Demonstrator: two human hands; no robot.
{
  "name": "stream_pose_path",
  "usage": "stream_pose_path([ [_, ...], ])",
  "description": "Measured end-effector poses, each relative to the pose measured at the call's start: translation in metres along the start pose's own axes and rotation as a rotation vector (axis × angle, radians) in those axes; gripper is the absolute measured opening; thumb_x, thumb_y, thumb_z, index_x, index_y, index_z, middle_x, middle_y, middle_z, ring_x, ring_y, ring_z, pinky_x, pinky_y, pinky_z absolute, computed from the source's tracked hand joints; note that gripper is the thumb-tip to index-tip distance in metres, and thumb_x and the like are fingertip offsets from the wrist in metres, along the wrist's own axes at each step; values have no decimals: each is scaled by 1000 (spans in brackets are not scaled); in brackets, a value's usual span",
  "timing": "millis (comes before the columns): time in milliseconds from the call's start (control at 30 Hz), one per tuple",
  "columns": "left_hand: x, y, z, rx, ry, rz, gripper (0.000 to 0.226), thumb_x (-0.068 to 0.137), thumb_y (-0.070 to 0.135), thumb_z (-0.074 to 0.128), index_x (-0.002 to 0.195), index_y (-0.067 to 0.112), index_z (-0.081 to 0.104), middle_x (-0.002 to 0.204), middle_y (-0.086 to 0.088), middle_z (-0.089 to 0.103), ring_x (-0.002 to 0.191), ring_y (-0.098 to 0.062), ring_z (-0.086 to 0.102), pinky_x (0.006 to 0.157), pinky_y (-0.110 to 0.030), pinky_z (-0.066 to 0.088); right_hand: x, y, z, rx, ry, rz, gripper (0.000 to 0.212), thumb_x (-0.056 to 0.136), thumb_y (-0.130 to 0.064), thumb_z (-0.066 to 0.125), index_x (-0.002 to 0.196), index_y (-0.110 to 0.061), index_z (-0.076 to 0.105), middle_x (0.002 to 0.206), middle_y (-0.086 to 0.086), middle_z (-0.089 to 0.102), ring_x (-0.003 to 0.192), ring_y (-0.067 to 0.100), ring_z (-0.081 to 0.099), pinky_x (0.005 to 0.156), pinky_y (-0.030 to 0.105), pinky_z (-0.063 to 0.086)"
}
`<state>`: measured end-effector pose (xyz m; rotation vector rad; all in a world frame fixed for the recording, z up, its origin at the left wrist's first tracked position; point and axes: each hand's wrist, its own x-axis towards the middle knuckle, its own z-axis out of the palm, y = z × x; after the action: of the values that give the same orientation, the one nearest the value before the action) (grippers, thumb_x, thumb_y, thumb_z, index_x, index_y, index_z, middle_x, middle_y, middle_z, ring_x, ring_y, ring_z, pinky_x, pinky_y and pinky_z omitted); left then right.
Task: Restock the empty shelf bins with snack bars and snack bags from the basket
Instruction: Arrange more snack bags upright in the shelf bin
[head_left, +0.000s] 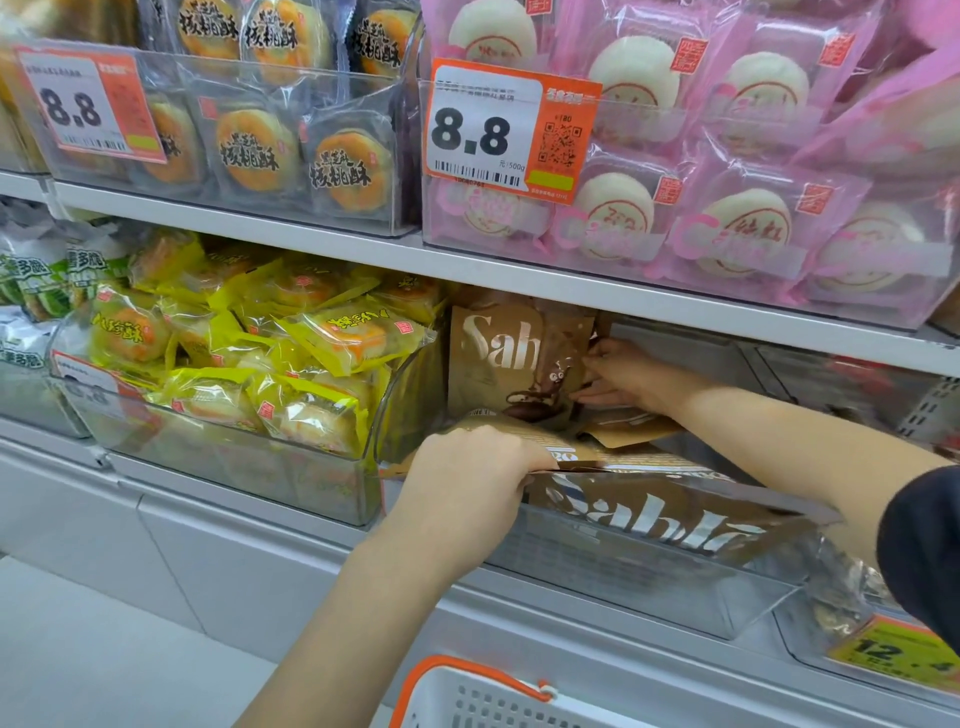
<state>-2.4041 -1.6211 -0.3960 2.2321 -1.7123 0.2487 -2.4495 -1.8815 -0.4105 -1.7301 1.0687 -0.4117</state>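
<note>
Fingers (597, 358) on brown Sablé bag (498, 358)

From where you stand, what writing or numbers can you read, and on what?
"8.8": left price tag.
"8.8": orange price tag; its small print is blurred.
"Sah": upright brown bag.
"Sabl": flat brown bag.
"12.": yellow tag, cut off.
Chinese characters on the pastry wrappers: not read here.

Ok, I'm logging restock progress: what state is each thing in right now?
Left hand: grips the flat-lying brown bag's edge.
Right hand: holds the upright bag.
Upright Sablé bag: standing at the bin's back.
Flat Sablé bag: lying in the bin.
Clear bin: partly filled.
Basket: contents unseen.
</note>
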Motion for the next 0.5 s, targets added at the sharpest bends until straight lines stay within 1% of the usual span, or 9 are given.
stream_pose_path([
  [33,0,0,0,1,1,0,38,98,19,39,123,44,53,108,4,63,97,-21,55,64,-26,31,0,0,0,-14,8,-6,17,98,-14,48,114,-8,50,114,21,65,81,27,68,72,31,58],
  [67,0,0,-1,0,2,1,38,98,19,38,124,44,52,108,4,63,97,-21,55,64,-25,31,0,0,0,-37,13,-28,12,97,-12,51,108,-10,51,113,19,65,79,25,68,69,29,59],
  [100,0,0,-1,-1,1,3,38,98,19,38,125,44,51,109,5,63,97,-21,56,64,-25,32,0,1,1,-72,7,-61,12,94,-12,55,106,-13,51,112,15,65,77,21,68,65,26,59],
  [133,0,0,0,-1,2,5,38,98,19,38,124,44,51,109,5,63,97,-21,56,65,-26,33,0,3,2,-117,-10,-97,20,92,-14,60,108,-16,50,109,11,64,77,18,67,64,25,58],
  [200,1,0,1,-7,3,1,38,98,19,40,122,44,53,108,4,63,97,-21,56,64,-26,32,1,6,4,-195,-7,-146,32,89,-21,64,117,-19,50,107,5,64,80,18,68,67,28,57],
  [267,1,-1,2,-16,-1,0,38,97,18,40,121,45,53,107,4,63,97,-21,56,64,-27,33,4,9,5,-204,95,-147,29,92,-23,60,119,-15,53,109,8,66,78,21,69,68,30,58],
  [333,1,-2,3,-27,-5,9,40,97,18,40,123,45,52,110,4,64,99,-22,57,66,-29,38,6,8,3,-163,201,-101,24,96,-20,54,119,-13,56,109,11,67,76,23,70,67,31,58],
  [433,2,-2,4,-20,-1,20,42,97,17,39,126,46,50,113,4,63,99,-21,57,68,-29,40,8,9,-1,-225,212,-85,13,95,-21,56,103,-12,59,103,11,65,88,26,67,83,41,56],
  [500,3,-3,5,-18,3,24,43,98,17,38,127,46,49,114,4,63,100,-21,57,68,-28,40,7,10,0,-265,182,-96,8,92,-21,60,93,-13,58,98,6,59,93,25,59,92,43,52],
])
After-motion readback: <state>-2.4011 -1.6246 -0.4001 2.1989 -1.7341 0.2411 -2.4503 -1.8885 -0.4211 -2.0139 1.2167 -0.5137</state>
